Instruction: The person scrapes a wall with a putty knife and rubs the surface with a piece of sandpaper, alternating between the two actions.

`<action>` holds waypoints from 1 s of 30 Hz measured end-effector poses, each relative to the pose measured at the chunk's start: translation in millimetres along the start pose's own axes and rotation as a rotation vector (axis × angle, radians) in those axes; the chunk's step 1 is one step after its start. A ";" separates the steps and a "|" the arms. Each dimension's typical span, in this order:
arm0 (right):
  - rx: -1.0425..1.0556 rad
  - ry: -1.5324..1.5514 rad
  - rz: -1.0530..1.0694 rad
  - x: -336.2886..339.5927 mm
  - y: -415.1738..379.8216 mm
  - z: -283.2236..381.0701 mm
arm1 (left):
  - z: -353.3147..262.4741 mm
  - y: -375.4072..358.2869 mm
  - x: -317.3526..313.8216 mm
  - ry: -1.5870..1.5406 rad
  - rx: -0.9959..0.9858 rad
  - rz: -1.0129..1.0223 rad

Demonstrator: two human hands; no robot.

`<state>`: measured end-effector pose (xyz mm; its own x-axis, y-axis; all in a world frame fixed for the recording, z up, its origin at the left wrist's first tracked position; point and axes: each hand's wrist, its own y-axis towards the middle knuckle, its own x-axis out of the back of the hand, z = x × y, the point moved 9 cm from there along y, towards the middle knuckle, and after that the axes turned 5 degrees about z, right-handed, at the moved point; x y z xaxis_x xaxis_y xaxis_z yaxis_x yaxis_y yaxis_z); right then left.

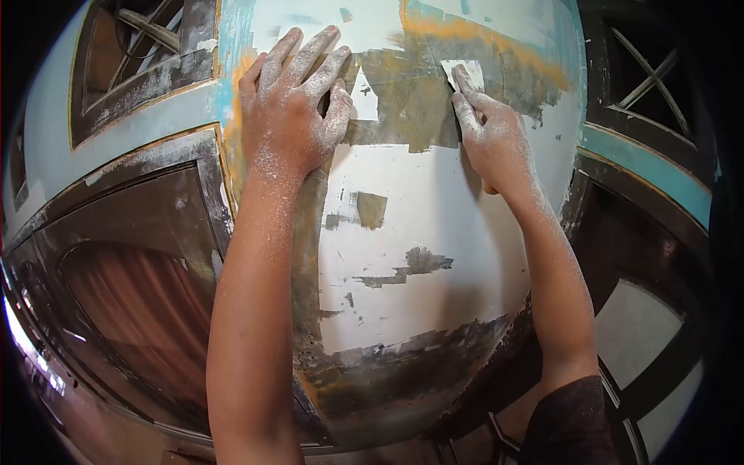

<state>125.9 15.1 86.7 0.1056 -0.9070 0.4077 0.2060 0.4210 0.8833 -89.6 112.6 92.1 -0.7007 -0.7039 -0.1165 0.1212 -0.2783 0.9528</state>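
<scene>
My left hand (293, 108), dusted with white powder, rests against the upper left of a patchy wall (426, 186) with its fingers spread. To the right, my right hand (492, 128) is closed on a small pale square flat piece (471, 71). Its index finger presses along that piece against the wall, and white dust coats the fingers. I cannot tell what the piece is made of. Between the hands lies a grey-brown bare patch (411, 108) with a small white patch (364, 97) in it. Below spreads a broad white coated area (418, 209) with ragged edges.
Remnants of orange (480, 35) and turquoise paint (236, 31) show near the top. Dark wooden frames flank the wall, with a curtained panel (147, 310) at left and a crossed-bar opening (651, 77) at upper right. The wall's lower band (387, 380) is dark and rough.
</scene>
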 end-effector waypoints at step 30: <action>0.051 0.134 0.188 -23.3 -14.2 19.5 | -12.6 0.2 2.4 0.032 0.132 0.248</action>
<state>101.5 30.2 69.2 0.2667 -0.8018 0.5347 0.1213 0.5784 0.8067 -82.3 102.6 88.5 -0.6383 -0.7607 0.1176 0.1919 -0.0093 0.9814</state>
